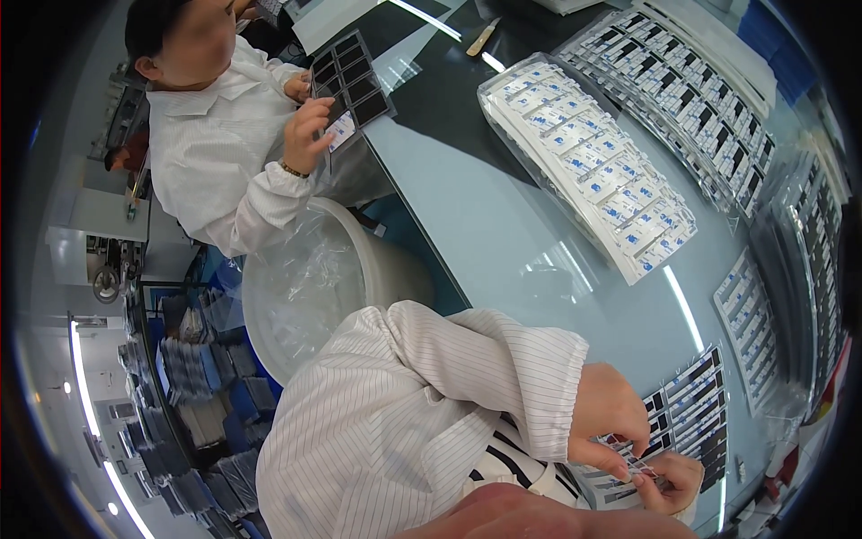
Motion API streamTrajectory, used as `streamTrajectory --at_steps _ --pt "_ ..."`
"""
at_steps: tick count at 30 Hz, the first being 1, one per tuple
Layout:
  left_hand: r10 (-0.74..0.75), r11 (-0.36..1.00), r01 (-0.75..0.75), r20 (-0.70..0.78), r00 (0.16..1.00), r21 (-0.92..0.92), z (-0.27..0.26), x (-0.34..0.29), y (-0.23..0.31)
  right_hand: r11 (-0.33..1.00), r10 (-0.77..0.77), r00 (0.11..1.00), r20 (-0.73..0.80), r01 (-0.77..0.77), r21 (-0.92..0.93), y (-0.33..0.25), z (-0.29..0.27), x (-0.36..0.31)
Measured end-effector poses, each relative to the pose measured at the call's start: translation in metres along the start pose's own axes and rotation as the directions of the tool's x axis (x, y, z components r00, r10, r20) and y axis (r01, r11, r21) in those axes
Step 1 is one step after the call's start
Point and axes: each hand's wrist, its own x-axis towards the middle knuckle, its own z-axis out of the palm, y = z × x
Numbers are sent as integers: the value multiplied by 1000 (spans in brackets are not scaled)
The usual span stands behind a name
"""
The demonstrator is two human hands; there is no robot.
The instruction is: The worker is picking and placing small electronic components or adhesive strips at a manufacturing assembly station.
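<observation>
My left hand (611, 409) comes in from a white pinstriped sleeve, with thumb and fingers closed in a pinch. Just below it, my right hand (675, 483) is closed too, its thumb near the left thumb. Between the fingertips is a small, pale piece with reddish marks (639, 467); its kind is too small to make out. Both hands are over a sheet of black and white strips (705, 400) at the near right of the table. The fingers hide part of that sheet.
A clear tray of white, blue-printed adhesive sheets (588, 162) lies on the glossy table (503, 260). Stacked strip sheets (673, 90) and plastic-wrapped stacks (799, 287) line the right. A large white bin (359, 269) stands left. Across from me, a co-worker holds a black-paned sheet (355, 76). A knife (483, 38) lies beyond.
</observation>
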Motion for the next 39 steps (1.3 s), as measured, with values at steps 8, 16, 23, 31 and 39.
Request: streamTrajectory --at_steps 8,16,23,31,39 --pt "-7 1000 0 -315 949 -21 -28 -7 14 1000 -26 1000 -10 26 -13 0 0 -1" --pt "-14 985 -171 -973 -232 27 -118 -179 -43 1000 22 999 -29 -22 14 -7 1 -3" --pt "-486 871 -318 -753 -444 -374 -173 -263 -68 999 36 999 -12 -36 -12 -9 4 1" --pt "-329 898 -412 -853 -405 -151 -192 -259 -73 992 96 987 -127 -85 90 -7 10 -8" --pt "-323 942 -208 -881 -345 -263 -114 -213 -64 976 197 976 -95 -186 109 -15 10 -8"
